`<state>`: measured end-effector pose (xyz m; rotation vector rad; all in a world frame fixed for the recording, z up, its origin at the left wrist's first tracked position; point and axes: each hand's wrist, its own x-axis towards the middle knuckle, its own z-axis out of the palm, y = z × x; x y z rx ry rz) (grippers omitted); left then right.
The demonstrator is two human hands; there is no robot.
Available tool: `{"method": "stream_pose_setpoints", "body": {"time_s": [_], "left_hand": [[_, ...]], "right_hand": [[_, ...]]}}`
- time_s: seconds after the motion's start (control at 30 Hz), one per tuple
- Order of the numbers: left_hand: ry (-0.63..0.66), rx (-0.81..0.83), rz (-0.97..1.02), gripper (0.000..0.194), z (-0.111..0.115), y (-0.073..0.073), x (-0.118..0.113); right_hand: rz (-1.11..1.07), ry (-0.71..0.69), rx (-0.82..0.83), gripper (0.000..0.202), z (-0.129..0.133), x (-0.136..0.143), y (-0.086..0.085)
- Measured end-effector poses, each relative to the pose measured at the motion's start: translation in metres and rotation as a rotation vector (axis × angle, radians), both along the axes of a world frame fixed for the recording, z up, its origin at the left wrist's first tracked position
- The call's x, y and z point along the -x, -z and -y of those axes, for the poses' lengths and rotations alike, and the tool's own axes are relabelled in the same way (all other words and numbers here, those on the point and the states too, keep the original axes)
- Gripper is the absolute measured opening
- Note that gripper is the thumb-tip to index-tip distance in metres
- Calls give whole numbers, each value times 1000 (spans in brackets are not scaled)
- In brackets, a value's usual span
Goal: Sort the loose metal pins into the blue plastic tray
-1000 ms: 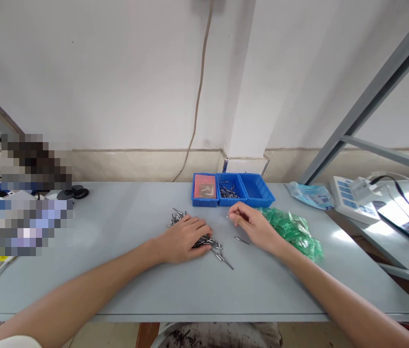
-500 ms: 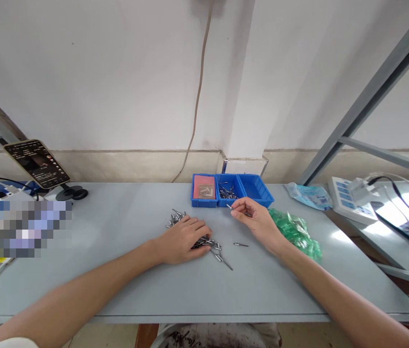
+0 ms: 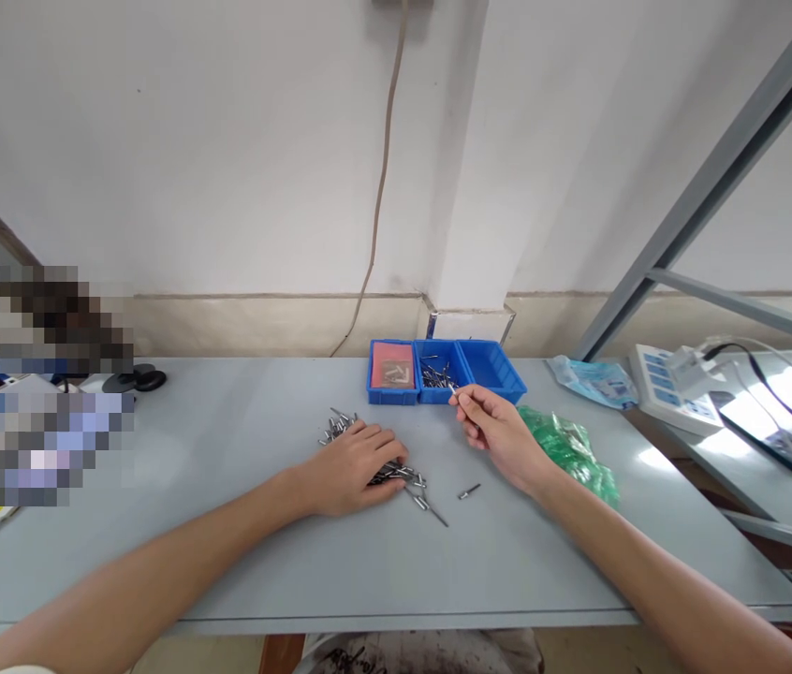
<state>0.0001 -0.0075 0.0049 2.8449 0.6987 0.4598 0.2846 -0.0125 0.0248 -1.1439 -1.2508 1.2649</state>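
Observation:
My left hand [image 3: 359, 468] rests on the desk with curved fingers over a pile of small metal pins [image 3: 400, 474]; what its fingers grip, if anything, is hidden. More pins [image 3: 340, 424] of the pile show behind it. My right hand [image 3: 494, 426] is raised in a pinch at the front of the blue bins, with a small metal pin [image 3: 453, 388] at its fingertips. In the middle blue bin [image 3: 439, 352] lie several metal pins. A single pin [image 3: 469, 490] lies on the desk below my right hand.
The left blue bin [image 3: 393, 397] holds a red sheet and a small clear bag; the right one [image 3: 494, 367] stands beside the middle. Green plastic [image 3: 571, 449] lies near my right forearm. Farther right are a blue packet [image 3: 593, 381] and a power strip [image 3: 669, 388].
My right hand has turned a little, and the pin in it now points differently, close to the middle bin. The loose pin on the desk has turned. My left hand stays on the pile.

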Motion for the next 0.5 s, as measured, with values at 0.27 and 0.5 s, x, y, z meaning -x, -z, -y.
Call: {"method": "stream_pose_setpoints", "body": {"time_s": [0.27, 0.5], "left_hand": [[-3, 4, 16, 19, 0, 3, -1], [-4, 13, 4, 19, 0, 2, -1]], "right_hand": [[-36, -110, 107, 36, 3, 0, -1], [-29, -53, 57, 33, 1, -1, 1]]}}
